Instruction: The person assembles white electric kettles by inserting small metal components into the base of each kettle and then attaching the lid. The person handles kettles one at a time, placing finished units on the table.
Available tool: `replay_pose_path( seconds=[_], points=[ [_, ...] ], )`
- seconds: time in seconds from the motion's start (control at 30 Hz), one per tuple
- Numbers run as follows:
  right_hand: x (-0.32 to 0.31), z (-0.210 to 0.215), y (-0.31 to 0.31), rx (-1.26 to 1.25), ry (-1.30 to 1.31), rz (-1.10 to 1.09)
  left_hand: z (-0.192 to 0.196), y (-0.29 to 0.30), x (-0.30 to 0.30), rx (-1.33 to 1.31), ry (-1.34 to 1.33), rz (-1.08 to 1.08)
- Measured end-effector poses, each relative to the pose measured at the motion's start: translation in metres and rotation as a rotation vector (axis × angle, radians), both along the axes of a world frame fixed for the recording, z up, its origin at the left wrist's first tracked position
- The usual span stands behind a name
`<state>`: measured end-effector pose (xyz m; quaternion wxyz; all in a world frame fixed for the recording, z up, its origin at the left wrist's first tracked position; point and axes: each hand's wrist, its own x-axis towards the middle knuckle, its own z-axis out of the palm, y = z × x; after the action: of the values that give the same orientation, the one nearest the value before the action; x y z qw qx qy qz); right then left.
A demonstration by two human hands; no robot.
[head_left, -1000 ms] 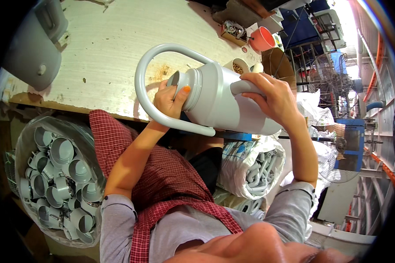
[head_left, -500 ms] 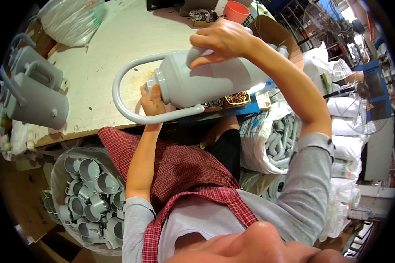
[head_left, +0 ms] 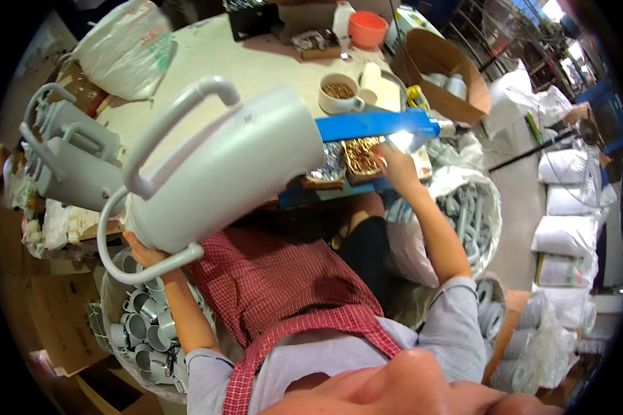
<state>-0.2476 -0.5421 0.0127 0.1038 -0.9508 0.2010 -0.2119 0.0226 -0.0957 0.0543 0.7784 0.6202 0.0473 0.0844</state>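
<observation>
My left hand (head_left: 145,252) is closed round the narrow neck end of a large grey plastic flask body (head_left: 228,166). It lies tilted, its wide end toward the right, against a blue metal arm (head_left: 374,126); whether the arm goes inside cannot be told. A side handle (head_left: 180,114) arches over the body's upper side, and a looped carrying handle (head_left: 107,256) curves round the neck end by my wrist. My right hand (head_left: 399,168) reaches into a small box of brass-coloured fasteners (head_left: 362,156), fingers drawn together at the pieces. A box of silvery pieces (head_left: 325,173) stands beside it.
Similar grey flask bodies (head_left: 79,166) stand at the table's left. Below them is a bag of grey spouted collars (head_left: 152,325). A sack of grey handles (head_left: 467,214) sits at the right. A mug of small parts (head_left: 339,93) and a red bowl (head_left: 368,29) stand farther back.
The flask body has swung left and nearer, its wide end now at the blue arm. My right hand has let go of its side handle and moved to the brass-coloured fasteners.
</observation>
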Motion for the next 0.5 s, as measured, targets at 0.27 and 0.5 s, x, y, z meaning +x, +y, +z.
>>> replay_pose_path(
  seconds=[0.27,0.5],
  points=[
    [0.016,-0.009,0.0,-0.009,0.2,-0.1,-0.019,0.034,-0.02,-0.104,-0.027,0.047],
    [0.049,0.076,0.092,0.433,-0.262,0.224,-0.017,0.084,-0.029,-0.275,0.043,0.135]
  ],
)
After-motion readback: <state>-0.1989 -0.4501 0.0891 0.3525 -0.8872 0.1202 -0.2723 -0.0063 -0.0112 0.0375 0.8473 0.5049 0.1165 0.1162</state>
